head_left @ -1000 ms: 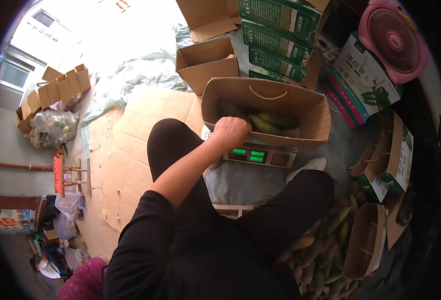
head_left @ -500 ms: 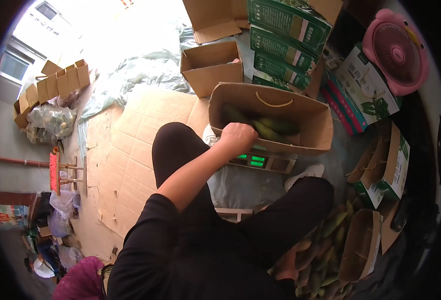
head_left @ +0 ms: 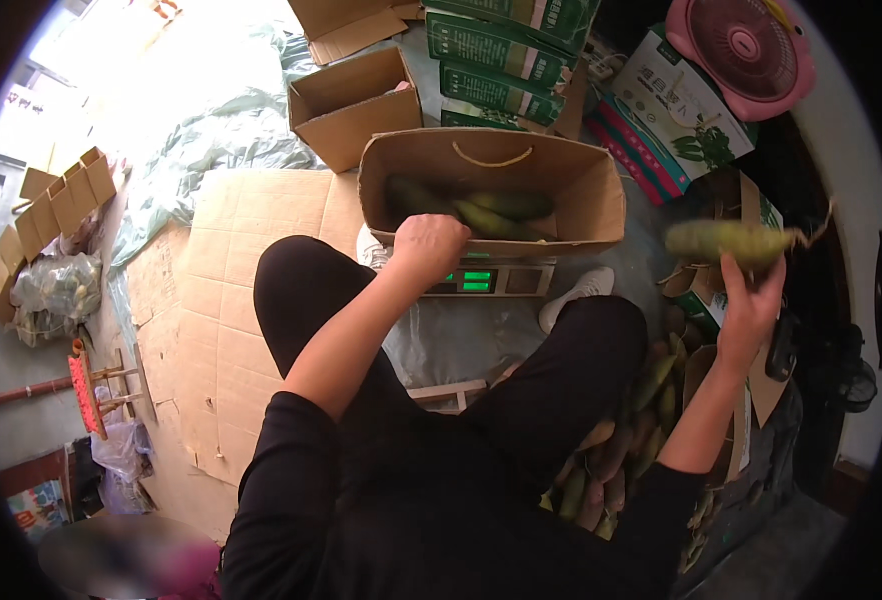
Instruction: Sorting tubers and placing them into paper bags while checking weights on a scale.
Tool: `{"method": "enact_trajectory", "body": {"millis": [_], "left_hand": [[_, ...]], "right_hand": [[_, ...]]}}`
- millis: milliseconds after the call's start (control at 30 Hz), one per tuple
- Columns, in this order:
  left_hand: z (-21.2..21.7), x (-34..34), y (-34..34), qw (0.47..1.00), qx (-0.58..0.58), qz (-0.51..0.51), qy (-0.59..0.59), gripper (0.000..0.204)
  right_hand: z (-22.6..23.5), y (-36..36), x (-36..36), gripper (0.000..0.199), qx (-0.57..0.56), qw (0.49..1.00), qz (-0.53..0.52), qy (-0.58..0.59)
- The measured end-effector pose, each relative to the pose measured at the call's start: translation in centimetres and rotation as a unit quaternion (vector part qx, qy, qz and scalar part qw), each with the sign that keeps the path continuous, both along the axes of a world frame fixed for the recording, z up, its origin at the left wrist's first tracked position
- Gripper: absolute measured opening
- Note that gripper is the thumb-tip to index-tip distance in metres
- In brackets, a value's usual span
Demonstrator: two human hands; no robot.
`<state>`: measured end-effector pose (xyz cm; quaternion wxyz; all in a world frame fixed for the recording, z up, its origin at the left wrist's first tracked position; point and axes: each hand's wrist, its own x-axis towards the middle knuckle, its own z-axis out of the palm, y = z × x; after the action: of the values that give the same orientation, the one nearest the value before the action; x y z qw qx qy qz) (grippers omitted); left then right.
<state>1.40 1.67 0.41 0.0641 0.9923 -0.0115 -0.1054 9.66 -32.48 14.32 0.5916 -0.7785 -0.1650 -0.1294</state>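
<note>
A long green radish [head_left: 719, 240] with a thin, trailing root is held up at the right by my right hand [head_left: 751, 300], its fingers closed round it from below. My left hand [head_left: 431, 243] grips the near rim of an open brown carton [head_left: 589, 205] with a rope handle. Several green radishes [head_left: 501, 215] lie inside that carton, partly in shadow. Under the carton stands a scale [head_left: 511, 281] with a lit green display, partly covered. Beside my right leg, a heap of radishes [head_left: 601, 470] lies on the floor, some hidden by my arm.
Another open brown box [head_left: 356, 120] stands behind the carton. Green printed cartons [head_left: 506, 60] lean at the back, near a pink fan [head_left: 746, 50]. Flattened cardboard [head_left: 221, 300] covers the floor at left, with a small red-topped stool [head_left: 89, 390] beyond it.
My right hand has risen from the heap with a green radish in it, out to the right. My left hand stays on the carton's rim. The whole view has shifted.
</note>
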Motion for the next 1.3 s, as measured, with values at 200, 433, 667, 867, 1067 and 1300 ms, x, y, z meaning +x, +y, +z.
{"method": "enact_trajectory", "body": {"millis": [200,433,667,867,1067,1300], "left_hand": [[-0.1,-0.4,0.1,1.000,0.014,-0.018,0.020,0.013],[0.2,-0.4,-0.1,1.000,-0.021,-0.017,-0.012,0.011],[0.1,-1.0,0.6,1.000,-0.024,-0.007,-0.018,0.011],[0.2,0.0,-0.4,1.000,-0.015,-0.002,0.002,0.011],[0.2,-0.1,-0.2,0.999,0.004,0.013,0.033,0.013],[0.5,0.1,-0.5,0.999,-0.004,0.028,0.038,0.014]], "right_hand": [[-1.3,10.7,1.8,0.054,-0.108,0.984,0.144,-0.002],[-4.5,13.8,3.5,0.057,-0.375,0.901,0.192,-0.103],[-13.3,-1.0,4.7,0.035,-0.170,0.979,-0.044,0.102],[-32.2,-13.5,-7.0,0.025,0.138,0.946,0.000,0.294],[-39.9,-9.9,-16.8,0.026,0.072,0.963,0.057,0.253],[-44.2,-4.3,-20.5,0.028,-0.011,0.973,0.130,0.191]]}}
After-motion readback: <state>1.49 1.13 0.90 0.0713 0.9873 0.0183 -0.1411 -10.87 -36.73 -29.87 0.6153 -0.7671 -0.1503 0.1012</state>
